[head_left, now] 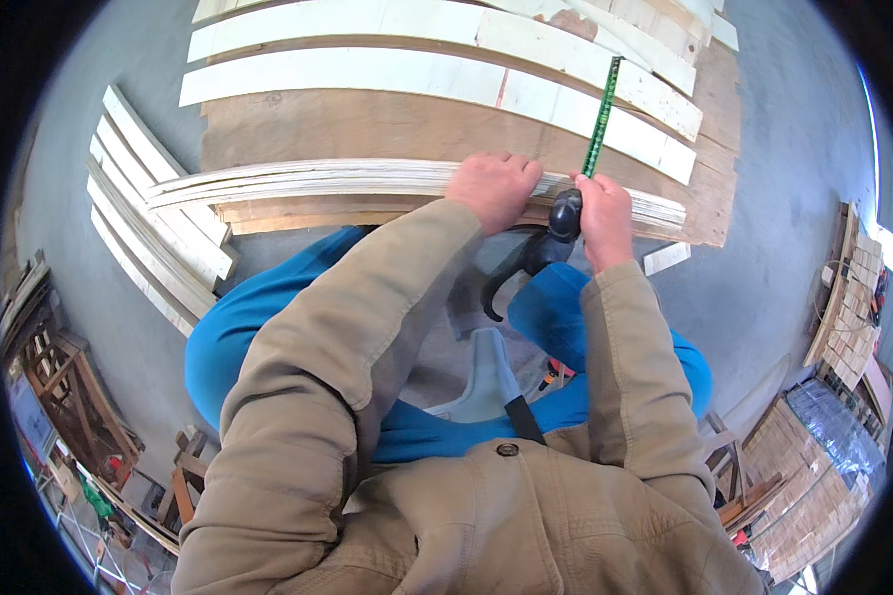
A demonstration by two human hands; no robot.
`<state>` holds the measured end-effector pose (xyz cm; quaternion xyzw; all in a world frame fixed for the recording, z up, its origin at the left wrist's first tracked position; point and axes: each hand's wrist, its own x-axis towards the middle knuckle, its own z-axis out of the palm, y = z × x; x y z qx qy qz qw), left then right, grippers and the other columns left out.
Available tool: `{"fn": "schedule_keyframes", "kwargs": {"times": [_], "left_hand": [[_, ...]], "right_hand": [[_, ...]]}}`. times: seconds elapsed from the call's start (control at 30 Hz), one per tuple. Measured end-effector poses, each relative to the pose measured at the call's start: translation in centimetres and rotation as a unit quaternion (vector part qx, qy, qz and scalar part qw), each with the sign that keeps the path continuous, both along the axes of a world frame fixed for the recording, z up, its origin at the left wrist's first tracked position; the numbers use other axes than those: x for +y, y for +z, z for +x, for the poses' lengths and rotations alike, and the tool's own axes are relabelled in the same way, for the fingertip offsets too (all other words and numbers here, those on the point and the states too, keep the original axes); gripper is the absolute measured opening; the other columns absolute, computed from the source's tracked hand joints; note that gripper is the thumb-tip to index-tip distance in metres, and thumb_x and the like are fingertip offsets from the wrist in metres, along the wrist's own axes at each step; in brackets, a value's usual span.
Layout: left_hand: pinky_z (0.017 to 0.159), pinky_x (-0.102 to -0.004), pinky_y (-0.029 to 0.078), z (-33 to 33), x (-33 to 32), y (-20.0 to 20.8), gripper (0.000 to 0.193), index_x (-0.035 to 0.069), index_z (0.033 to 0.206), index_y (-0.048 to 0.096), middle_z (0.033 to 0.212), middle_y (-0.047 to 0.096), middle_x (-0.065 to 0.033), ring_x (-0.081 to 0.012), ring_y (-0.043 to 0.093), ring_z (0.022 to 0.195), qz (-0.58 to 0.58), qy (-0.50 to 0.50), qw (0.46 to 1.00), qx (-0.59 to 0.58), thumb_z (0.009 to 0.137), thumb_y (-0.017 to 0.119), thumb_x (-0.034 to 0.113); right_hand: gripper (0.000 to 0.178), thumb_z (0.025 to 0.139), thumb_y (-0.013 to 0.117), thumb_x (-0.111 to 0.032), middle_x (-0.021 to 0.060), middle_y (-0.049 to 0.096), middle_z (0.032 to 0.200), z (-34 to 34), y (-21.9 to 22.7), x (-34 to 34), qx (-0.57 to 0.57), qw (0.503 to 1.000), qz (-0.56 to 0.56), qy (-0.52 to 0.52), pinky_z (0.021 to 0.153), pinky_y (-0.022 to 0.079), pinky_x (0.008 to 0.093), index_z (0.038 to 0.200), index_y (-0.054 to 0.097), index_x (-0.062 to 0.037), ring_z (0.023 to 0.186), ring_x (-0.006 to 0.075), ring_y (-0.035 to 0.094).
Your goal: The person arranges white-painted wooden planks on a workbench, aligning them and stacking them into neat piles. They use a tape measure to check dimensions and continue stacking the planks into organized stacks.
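Note:
My left hand [491,188] is closed over a stack of thin pale wooden strips [367,178] lying along the near edge of a wooden board surface [318,124]. My right hand [605,216] grips a tape measure [596,134], whose green blade extends away from me across the strips and boards. A dark rounded object [566,213] sits against that hand's left side; whether it is the tape's case cannot be made out. Below it a black curved shape [511,278] shows beside my blue-trousered knee. My fingers hide part of the stack.
Long pale boards [367,74] lie spaced apart beyond the stack. More boards [149,208] rest on the grey floor at the left. A pale plastic seat [486,372] shows between my legs. Stacked wood blocks [804,476] and wooden frames [74,387] stand farther out.

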<state>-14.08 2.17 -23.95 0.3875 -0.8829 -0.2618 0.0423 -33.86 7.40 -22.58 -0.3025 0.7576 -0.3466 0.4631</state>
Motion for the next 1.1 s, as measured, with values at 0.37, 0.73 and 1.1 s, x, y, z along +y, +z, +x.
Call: {"fn": "schedule_keyframes", "kwargs": {"times": [0.37, 0.73, 1.1], "left_hand": [[0.109, -0.0475, 0.054, 13.9, -4.1, 6.8, 0.088, 0.008, 0.155, 0.051, 0.136, 0.069, -0.0170, -0.0363, 0.067, 0.126, -0.030, -0.030, 0.983, -0.181, 0.082, 0.091, 0.039], [0.091, -0.0456, 0.060, 21.0, -3.7, 2.4, 0.059, 0.007, 0.127, 0.062, 0.115, 0.073, -0.0140, -0.0335, 0.072, 0.109, -0.038, -0.038, 0.982, -0.180, 0.082, 0.091, 0.033], [0.087, -0.0475, 0.059, 21.9, -2.8, 0.4, 0.043, 0.007, 0.118, 0.063, 0.109, 0.071, -0.0148, -0.0351, 0.070, 0.104, -0.025, 0.004, 0.996, -0.089, 0.088, 0.086, 0.027]], "right_hand": [[0.036, 0.095, 0.070, -0.025, 0.0279, 0.061, 0.072, -0.5, -2.9, 0.0, 0.091, 0.993, -0.069, 0.015, 0.068, 0.044, 0.0497, 0.079, 0.066, 0.0073, 0.065, 0.0404, 0.054], [0.026, 0.099, 0.066, -0.014, 0.0093, 0.074, 0.093, -0.5, -1.0, -0.5, 0.034, 0.999, 0.012, -0.011, 0.076, 0.049, 0.0299, 0.104, 0.079, 0.0080, 0.083, 0.0148, 0.062], [0.029, 0.100, 0.068, -0.022, 0.0113, 0.074, 0.086, 1.5, 2.9, 0.3, 0.113, 0.993, -0.021, 0.013, 0.073, 0.046, 0.0350, 0.106, 0.081, 0.0030, 0.079, 0.0154, 0.061]]}}
